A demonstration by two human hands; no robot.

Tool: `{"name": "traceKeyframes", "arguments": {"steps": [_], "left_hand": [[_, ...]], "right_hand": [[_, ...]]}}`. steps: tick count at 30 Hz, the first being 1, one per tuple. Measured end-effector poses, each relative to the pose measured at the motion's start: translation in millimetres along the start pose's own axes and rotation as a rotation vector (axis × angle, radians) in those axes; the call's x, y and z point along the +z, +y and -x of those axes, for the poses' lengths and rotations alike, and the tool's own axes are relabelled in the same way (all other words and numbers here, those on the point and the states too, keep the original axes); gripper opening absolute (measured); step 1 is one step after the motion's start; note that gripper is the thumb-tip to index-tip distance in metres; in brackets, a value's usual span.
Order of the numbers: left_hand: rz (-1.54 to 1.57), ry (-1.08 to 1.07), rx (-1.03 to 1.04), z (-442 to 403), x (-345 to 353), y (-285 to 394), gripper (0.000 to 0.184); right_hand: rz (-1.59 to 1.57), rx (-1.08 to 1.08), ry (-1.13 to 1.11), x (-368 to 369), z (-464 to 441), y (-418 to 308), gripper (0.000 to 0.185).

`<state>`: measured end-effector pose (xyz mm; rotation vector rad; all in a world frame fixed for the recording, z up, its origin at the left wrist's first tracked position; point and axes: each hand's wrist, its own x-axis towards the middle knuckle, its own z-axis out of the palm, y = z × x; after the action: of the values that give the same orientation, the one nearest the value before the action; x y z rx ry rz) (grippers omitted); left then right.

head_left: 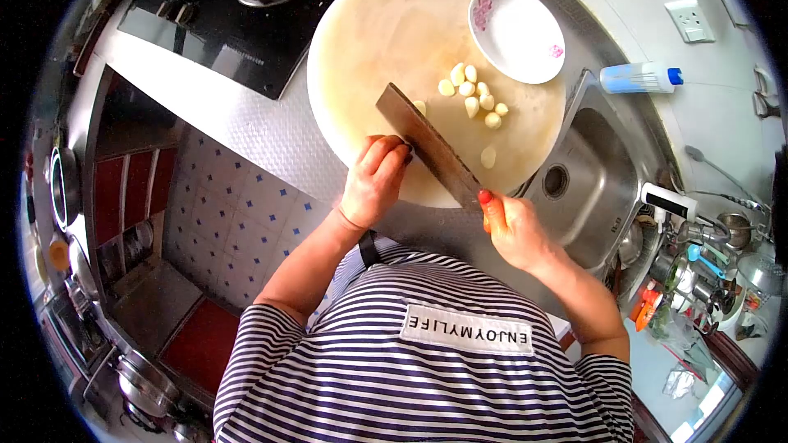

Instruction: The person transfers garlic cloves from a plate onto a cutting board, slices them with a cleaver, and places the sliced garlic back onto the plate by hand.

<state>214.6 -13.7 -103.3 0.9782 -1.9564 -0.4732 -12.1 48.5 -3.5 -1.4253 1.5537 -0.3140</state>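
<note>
My right hand (515, 231) grips a cleaver (431, 148) by its handle, and the blade slants up and to the left over a round cutting board (369, 41). Against the near side of the blade, my left hand (373, 180) is closed with bent fingers; what they pinch, if anything, is hidden. Several peeled garlic cloves (471, 105) lie loosely grouped beyond the blade. A flat pale piece of garlic (488, 157) rests apart from them, right of the cleaver. On the board's far right sits a white oval dish (525, 37) with pink flowers, nothing in it.
A steel sink (603, 156) adjoins the board on the right, with a blue-capped bottle (640, 78) behind it. Black stovetop (217, 41) lies at upper left. Utensils and pots crowd the far right. A wall socket (689, 21) is at upper right.
</note>
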Motion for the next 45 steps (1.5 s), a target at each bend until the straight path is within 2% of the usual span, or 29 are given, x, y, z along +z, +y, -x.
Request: {"name": "traceKeyframes", "arguments": {"steps": [2, 3, 5, 7, 10, 13, 15, 17, 19, 21, 23, 26, 28, 29, 31, 32, 35, 37, 40, 44, 45], "left_hand": [[-0.019, -0.061, 0.027, -3, 2, -2, 0.028], [-0.037, -0.123, 0.045, -8, 2, -1, 0.027], [0.015, -0.107, -0.015, -23, 6, 3, 0.021], [0.131, -0.045, -0.225, -44, 16, -2, 0.019], [0.021, -0.056, -0.23, -95, 36, -8, 0.024], [-0.109, -0.138, -0.157, -118, 57, -22, 0.023], [-0.129, -0.326, -0.329, -127, 65, -26, 0.02], [-0.063, -0.269, -0.294, -119, 80, -44, 0.019], [0.002, -0.211, -0.267, -116, 73, -45, 0.018], [0.086, -0.059, -0.264, -113, 52, -40, 0.014], [0.01, -0.103, -0.255, -104, 10, -19, 0.009], [0.126, -0.091, -0.364, -71, -7, -22, 0.007], [0.214, -0.172, -0.415, -63, -13, -20, 0.009], [0.286, -0.283, -0.436, -63, -13, -20, 0.011], [0.225, -0.361, -0.252, -66, -9, -23, 0.014], [0.228, -0.358, -0.25, -73, -4, -25, 0.014], [-0.069, -0.295, -0.109, -106, 27, -45, 0.011], [-0.206, -0.341, -0.207, -134, 47, -38, 0.015], [-0.093, -0.444, -0.214, -150, 67, -35, 0.017], [-0.069, -0.467, -0.163, -144, 75, -39, 0.015], [-0.003, -0.377, -0.166, -138, 73, -47, 0.014]], "right_hand": [[-0.038, -0.125, 0.157, 5, 8, 3, 0.036], [-0.042, -0.13, 0.161, 5, 13, 5, 0.036], [-0.174, 0.033, 0.159, -1, 24, 13, 0.042], [-0.175, 0.014, 0.191, -3, 35, 32, 0.048], [-0.513, 0.135, 0.275, -7, 48, 24, 0.051], [-0.505, 0.13, 0.295, -8, 55, 31, 0.048], [-0.488, 0.115, 0.312, -8, 58, 35, 0.048], [-0.478, 0.112, 0.326, -7, 60, 36, 0.048], [-0.499, 0.149, 0.322, -6, 58, 36, 0.048], [-0.483, 0.144, 0.313, -4, 56, 38, 0.048], [-0.467, 0.142, 0.291, -3, 52, 35, 0.048], [-0.493, 0.153, 0.245, -6, 44, 22, 0.053], [-0.563, 0.15, 0.275, -7, 39, 19, 0.053], [-0.556, 0.147, 0.27, -8, 38, 18, 0.053], [-0.604, 0.166, 0.289, -11, 42, 19, 0.052], [-0.587, 0.152, 0.288, -13, 44, 21, 0.052], [-0.553, 0.113, 0.288, -13, 50, 25, 0.047], [-0.545, 0.131, 0.311, -12, 55, 25, 0.047], [-0.528, 0.13, 0.353, -11, 61, 23, 0.047], [-0.522, 0.09, 0.355, -9, 65, 25, 0.05], [-0.526, 0.094, 0.338, -9, 64, 25, 0.051]]}}
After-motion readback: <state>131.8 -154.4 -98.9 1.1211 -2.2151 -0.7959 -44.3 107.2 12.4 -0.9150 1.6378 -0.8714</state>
